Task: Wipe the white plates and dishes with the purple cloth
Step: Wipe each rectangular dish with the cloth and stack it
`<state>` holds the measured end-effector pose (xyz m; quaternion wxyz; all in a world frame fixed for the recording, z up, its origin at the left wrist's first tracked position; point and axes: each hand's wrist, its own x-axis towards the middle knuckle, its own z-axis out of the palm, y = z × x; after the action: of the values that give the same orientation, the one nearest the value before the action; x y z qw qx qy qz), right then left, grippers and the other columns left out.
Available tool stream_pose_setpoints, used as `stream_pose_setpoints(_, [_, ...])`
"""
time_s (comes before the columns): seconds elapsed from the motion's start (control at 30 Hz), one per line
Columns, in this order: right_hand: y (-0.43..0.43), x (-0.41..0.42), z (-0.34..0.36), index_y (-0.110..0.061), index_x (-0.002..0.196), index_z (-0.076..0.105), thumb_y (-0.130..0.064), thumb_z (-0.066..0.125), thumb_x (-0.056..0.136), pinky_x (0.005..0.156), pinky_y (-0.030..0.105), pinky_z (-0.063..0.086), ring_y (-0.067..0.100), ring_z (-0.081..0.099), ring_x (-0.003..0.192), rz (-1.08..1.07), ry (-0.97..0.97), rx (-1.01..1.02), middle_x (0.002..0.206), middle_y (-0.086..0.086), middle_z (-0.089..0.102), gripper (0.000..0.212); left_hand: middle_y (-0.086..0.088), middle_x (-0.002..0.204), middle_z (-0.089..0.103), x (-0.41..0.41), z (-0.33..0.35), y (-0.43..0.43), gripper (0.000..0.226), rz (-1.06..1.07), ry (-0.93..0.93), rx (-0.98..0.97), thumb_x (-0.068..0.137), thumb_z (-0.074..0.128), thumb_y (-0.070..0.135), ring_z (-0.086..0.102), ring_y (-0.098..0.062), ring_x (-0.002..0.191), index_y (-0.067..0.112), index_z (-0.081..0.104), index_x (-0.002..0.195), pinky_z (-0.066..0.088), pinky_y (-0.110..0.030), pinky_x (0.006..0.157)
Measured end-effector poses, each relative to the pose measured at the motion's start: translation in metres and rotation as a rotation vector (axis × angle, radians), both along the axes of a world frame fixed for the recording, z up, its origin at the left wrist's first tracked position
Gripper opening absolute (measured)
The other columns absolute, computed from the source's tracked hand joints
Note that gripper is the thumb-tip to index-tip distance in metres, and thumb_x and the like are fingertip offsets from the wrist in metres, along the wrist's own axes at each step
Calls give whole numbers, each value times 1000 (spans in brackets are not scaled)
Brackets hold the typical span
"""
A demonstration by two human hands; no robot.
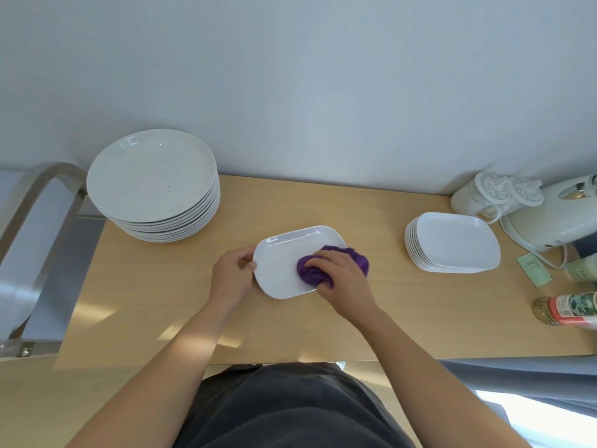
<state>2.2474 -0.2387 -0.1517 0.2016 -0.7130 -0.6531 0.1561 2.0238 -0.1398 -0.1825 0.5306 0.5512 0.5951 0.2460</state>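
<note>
A white rectangular dish [281, 263] lies flat on the wooden table [161, 286] at its middle. My left hand [232, 273] grips the dish's left rim. My right hand [339, 270] presses a bunched purple cloth [311, 270] onto the right half of the dish; part of the cloth sticks out past my knuckles over the dish's right edge. A tall stack of round white plates [151, 179] stands at the back left. A stack of white rectangular dishes [452, 242] stands at the right.
A white electric kettle [549, 221] and a white lidded jug [484, 192] stand at the back right against the wall. Two bottles [565, 310] and a green paper slip [533, 270] lie near the right edge. A metal chair frame [35, 202] is left of the table.
</note>
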Motion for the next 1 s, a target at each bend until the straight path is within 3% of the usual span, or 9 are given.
stream_pose_setpoints(0.1, [5,4,-10,-19,129,66,1,60,79,112,44,38,31,47,134,-228,-1,-28,141,3,57,54,9,105,72,0,0,2,44,2,-5,-12,87,58,0,67,-17,103,31,73,114,54,-44,96])
stream_pose_setpoints(0.2, [16,-23,-19,-16,135,62,3,58,83,116,51,31,42,43,136,-302,-28,-63,147,12,52,55,8,104,72,-1,0,3,42,0,-7,-26,87,59,0,66,-17,102,29,73,114,54,-44,96])
stream_pose_setpoints(0.33, [18,-62,-25,-22,140,57,-9,49,85,122,46,25,38,43,137,-100,34,-86,150,9,48,57,6,101,73,0,2,3,39,-8,-3,-16,87,61,0,67,-18,100,25,74,113,53,-42,96])
stream_pose_setpoints(0.4, [14,-73,-26,-26,142,55,-10,45,86,122,46,24,35,37,142,53,34,-121,153,3,45,59,3,101,73,0,5,4,36,-25,9,7,87,62,1,66,-18,101,22,74,113,52,-35,95])
stream_pose_setpoints(0.5, [18,-71,-25,-26,140,57,-9,46,88,118,47,30,37,39,139,53,22,-82,151,5,47,56,1,99,72,0,11,4,34,-35,0,12,88,62,1,65,-17,98,19,74,114,49,-26,86])
stream_pose_setpoints(0.6, [34,-60,-20,-24,135,62,-11,43,83,110,48,40,41,49,126,-73,-68,7,142,10,55,57,5,96,72,-1,8,4,37,-18,-20,-26,87,61,-2,67,-17,95,26,73,108,54,-39,92])
stream_pose_setpoints(0.67, [43,-50,-16,-23,136,61,-9,46,80,107,52,43,41,47,128,-216,-87,9,143,10,53,59,8,95,71,-3,7,4,40,-9,-32,-49,86,60,-2,68,-18,96,33,73,101,55,-45,92])
stream_pose_setpoints(0.87, [39,-33,-21,-25,146,50,7,59,84,111,53,38,37,31,144,-425,-113,-30,157,8,37,70,12,92,71,-2,9,1,49,5,-55,-38,85,59,-5,69,-17,94,42,71,92,57,-44,91])
stream_pose_setpoints(1.0, [42,-59,-22,-22,142,56,-9,57,88,113,57,33,44,38,140,-372,-23,-47,153,9,44,55,13,93,72,-1,10,0,52,13,-64,-34,86,59,-5,69,-18,95,46,70,92,56,-44,92])
